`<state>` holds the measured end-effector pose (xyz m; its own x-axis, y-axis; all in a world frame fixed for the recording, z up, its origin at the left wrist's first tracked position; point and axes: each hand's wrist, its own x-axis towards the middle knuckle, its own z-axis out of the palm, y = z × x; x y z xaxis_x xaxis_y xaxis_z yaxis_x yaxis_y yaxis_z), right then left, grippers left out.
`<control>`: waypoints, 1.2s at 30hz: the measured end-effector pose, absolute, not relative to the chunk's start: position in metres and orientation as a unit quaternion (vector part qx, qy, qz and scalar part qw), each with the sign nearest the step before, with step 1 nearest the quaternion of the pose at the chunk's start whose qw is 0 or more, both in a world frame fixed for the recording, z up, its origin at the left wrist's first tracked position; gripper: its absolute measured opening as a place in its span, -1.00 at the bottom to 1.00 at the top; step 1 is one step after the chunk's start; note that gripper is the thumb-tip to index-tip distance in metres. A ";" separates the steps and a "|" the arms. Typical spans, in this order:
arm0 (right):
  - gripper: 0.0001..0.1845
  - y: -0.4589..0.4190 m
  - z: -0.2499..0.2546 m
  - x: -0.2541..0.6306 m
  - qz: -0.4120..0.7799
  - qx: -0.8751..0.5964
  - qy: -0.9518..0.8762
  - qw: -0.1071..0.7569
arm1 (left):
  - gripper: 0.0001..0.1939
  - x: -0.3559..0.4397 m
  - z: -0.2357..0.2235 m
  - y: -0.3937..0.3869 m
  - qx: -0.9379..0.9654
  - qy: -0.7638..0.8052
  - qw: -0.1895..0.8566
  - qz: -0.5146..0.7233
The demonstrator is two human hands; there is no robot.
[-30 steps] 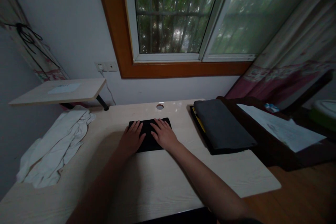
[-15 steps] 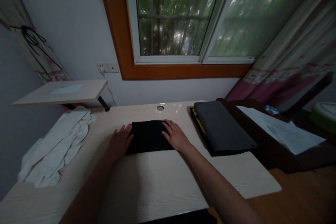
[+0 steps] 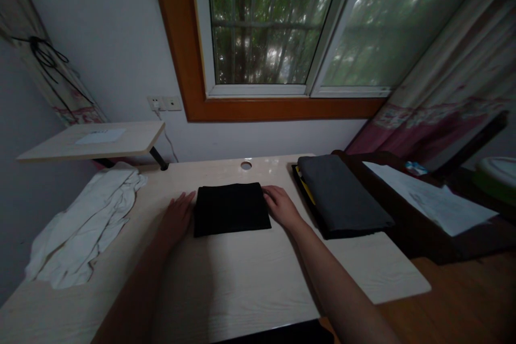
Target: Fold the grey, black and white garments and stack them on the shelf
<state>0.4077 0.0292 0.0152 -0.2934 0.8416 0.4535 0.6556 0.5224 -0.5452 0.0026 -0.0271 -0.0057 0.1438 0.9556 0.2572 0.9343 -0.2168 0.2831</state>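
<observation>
A black folded cloth [image 3: 233, 209] lies flat as a neat rectangle in the middle of the pale desk. My left hand [image 3: 177, 217] rests just off its left edge, fingers stretched out and holding nothing. At the opposite side, my right hand [image 3: 282, 207] is at the cloth's right edge with its fingers slightly bent. Those fingertips are at the cloth's border; whether they touch it I cannot tell. To the right sits a stack of folded dark grey and black cloths [image 3: 342, 193], with a strip of yellow showing at its side.
Crumpled white cloth [image 3: 86, 226] lies on the desk's left side, below a small raised shelf [image 3: 97, 142] with a paper on it. A round cable hole [image 3: 245, 165] is near the desk's back edge. Beyond the right side is dark furniture bearing a white sheet [image 3: 427, 193].
Both hands have moved outward from the top of the black cloth to its left and right sides. The whole cloth now shows; it lies in nearly the same spot.
</observation>
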 end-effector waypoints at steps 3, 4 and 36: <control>-0.67 0.028 0.014 0.406 0.114 -0.476 -0.797 0.355 | -0.40 0.002 -0.005 -0.027 0.758 0.621 0.027 0.197; -0.66 0.028 0.013 0.406 0.110 -0.478 -0.797 0.352 | -0.39 0.002 -0.004 -0.028 0.759 0.620 0.031 0.196; -0.69 0.024 0.021 0.405 0.110 -0.485 -0.804 0.325 | -0.47 0.016 0.016 -0.033 0.755 0.611 0.058 0.231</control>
<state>0.4049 0.0242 0.0205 -0.3171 0.8522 0.4161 0.7087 0.5045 -0.4932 0.0155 -0.0326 0.0155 0.1465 0.9494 0.2777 0.8964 -0.2462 0.3687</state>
